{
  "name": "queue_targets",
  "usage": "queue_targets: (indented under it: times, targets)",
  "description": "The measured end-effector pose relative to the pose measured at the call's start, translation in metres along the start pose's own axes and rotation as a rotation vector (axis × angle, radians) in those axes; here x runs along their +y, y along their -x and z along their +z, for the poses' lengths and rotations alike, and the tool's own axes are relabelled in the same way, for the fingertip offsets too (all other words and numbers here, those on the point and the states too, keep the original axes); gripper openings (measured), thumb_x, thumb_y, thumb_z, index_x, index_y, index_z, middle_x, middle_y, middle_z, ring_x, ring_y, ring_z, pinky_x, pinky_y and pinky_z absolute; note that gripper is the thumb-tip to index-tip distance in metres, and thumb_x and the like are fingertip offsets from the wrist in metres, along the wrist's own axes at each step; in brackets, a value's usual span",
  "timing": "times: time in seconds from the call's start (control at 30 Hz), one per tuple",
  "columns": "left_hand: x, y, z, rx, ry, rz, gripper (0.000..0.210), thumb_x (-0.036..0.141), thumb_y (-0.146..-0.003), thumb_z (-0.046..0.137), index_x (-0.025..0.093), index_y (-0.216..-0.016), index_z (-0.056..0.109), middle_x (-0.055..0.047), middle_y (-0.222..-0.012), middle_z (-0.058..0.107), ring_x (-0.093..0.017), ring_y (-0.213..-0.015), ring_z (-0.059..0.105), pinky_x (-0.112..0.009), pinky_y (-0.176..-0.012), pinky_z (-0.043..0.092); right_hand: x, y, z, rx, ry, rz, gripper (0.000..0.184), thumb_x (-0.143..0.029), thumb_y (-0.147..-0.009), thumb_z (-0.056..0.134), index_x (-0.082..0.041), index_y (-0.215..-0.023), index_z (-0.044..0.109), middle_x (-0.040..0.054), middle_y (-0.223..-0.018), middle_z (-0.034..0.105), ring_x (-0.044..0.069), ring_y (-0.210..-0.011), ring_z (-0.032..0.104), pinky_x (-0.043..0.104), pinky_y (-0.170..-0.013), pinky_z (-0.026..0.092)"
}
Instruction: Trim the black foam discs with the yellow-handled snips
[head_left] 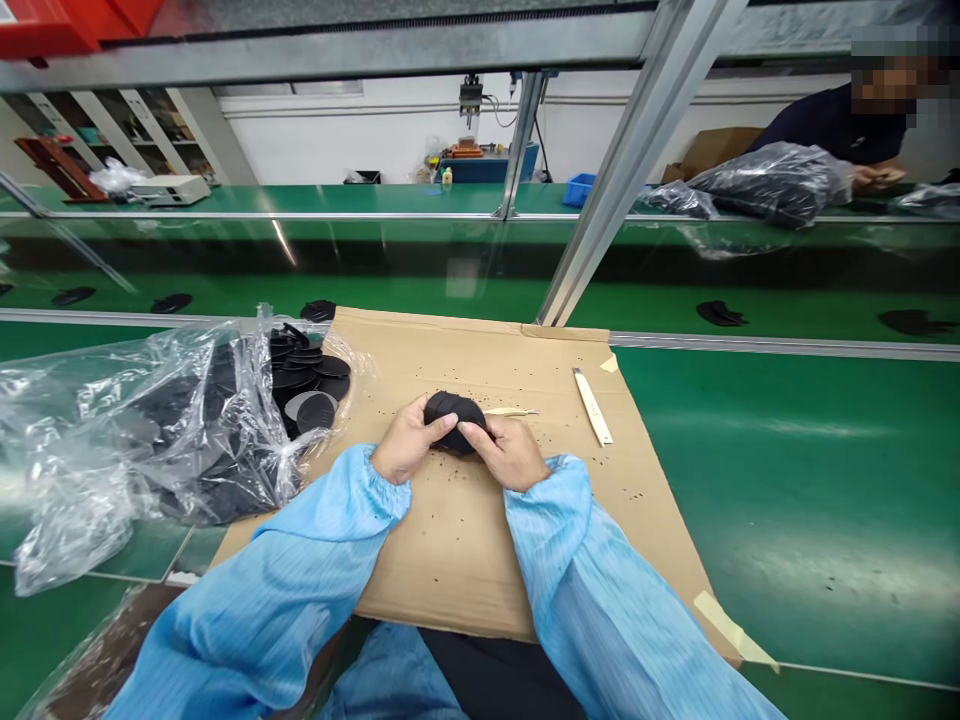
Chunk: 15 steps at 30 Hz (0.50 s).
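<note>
My left hand (405, 440) and my right hand (511, 452) are closed on a small stack of black rounded pieces (456, 408), one hand at each end. Both thumbs press on its near side. The stack is just above a cardboard sheet (450, 560) sprinkled with black crumbs. Right behind my right hand lies a thin tool with a pale yellow handle (510, 411) and a metal tip, partly hidden. A white-handled cutter knife (594, 410) rests farther right. On the left, a clear plastic bag (97, 410) spills black flat discs (315, 378) onto the cardboard.
Beyond the cardboard, a green conveyor belt (420, 270) carries several black pieces (721, 314). A slanted metal post (615, 170) rises at the cardboard's far edge. Across the belt, a person (825, 125) is beside plastic-wrapped bundles (780, 185). Tape (735, 630) holds the cardboard's near right corner.
</note>
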<state>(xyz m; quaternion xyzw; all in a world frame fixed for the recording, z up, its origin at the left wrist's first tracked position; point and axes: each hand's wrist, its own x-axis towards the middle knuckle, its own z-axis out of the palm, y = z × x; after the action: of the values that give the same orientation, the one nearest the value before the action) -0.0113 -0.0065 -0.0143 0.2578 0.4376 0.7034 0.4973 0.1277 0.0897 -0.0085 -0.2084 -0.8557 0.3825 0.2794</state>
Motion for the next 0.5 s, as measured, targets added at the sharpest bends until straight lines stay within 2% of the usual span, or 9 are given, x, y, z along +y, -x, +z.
queue_targets:
  times: [0.1, 0.17, 0.2, 0.3, 0.37, 0.5]
  targets:
    - [0.0023, -0.0024, -0.0010, 0.067, 0.095, -0.042, 0.049, 0.031, -0.064, 0.085, 0.012, -0.102, 0.060, -0.007, -0.098, 0.064, -0.016, -0.088, 0.060, -0.026, -0.079, 0.048, -0.0004, 0.0019, 0.0017, 0.018, -0.178, -0.013, 0.037, -0.051, -0.089, 0.052, -0.016, -0.090, 0.065, 0.0017, -0.068, 0.060, 0.013, -0.057, 0.052, 0.024, -0.054, 0.041]
    - [0.0044, -0.0029, -0.0033, 0.064, 0.140, -0.110, 0.047, 0.032, -0.066, 0.083, 0.013, -0.103, 0.060, -0.005, -0.094, 0.064, -0.014, -0.079, 0.059, -0.024, -0.069, 0.048, -0.0008, 0.0032, 0.0026, 0.028, -0.292, -0.051, 0.036, -0.045, -0.089, 0.055, -0.016, -0.110, 0.062, 0.0042, -0.082, 0.065, 0.015, -0.066, 0.058, 0.026, -0.061, 0.048]
    - [0.0055, -0.0027, -0.0045, 0.044, 0.146, -0.154, 0.046, 0.032, -0.067, 0.082, 0.014, -0.103, 0.059, -0.004, -0.089, 0.063, -0.013, -0.073, 0.058, -0.023, -0.063, 0.047, -0.0014, 0.0037, 0.0030, 0.028, -0.313, -0.087, 0.034, -0.041, -0.089, 0.056, -0.017, -0.112, 0.062, 0.0050, -0.086, 0.067, 0.016, -0.071, 0.061, 0.028, -0.065, 0.051]
    - [0.0076, -0.0006, -0.0067, -0.057, 0.118, -0.247, 0.041, 0.038, -0.072, 0.079, 0.015, -0.098, 0.058, -0.002, -0.078, 0.058, -0.011, -0.061, 0.055, -0.021, -0.051, 0.043, -0.0044, 0.0042, 0.0042, 0.054, -0.247, -0.232, 0.020, -0.031, -0.090, 0.058, -0.020, -0.103, 0.068, 0.0048, -0.091, 0.069, 0.017, -0.081, 0.065, 0.031, -0.076, 0.053]
    - [0.0080, 0.0010, -0.0067, -0.117, 0.094, -0.263, 0.039, 0.043, -0.075, 0.076, 0.015, -0.096, 0.058, -0.002, -0.075, 0.057, -0.012, -0.060, 0.056, -0.020, -0.049, 0.042, -0.0067, 0.0038, 0.0047, 0.084, -0.189, -0.293, 0.017, -0.028, -0.091, 0.056, -0.021, -0.098, 0.071, 0.0037, -0.088, 0.070, 0.017, -0.079, 0.066, 0.032, -0.078, 0.053]
    - [0.0073, 0.0026, -0.0062, -0.155, 0.075, -0.269, 0.044, 0.047, -0.074, 0.076, 0.015, -0.099, 0.058, -0.003, -0.077, 0.057, -0.013, -0.064, 0.057, -0.021, -0.050, 0.043, -0.0085, 0.0034, 0.0053, 0.120, -0.126, -0.301, 0.021, -0.031, -0.093, 0.053, -0.023, -0.095, 0.072, 0.0033, -0.083, 0.071, 0.017, -0.075, 0.066, 0.031, -0.073, 0.055]
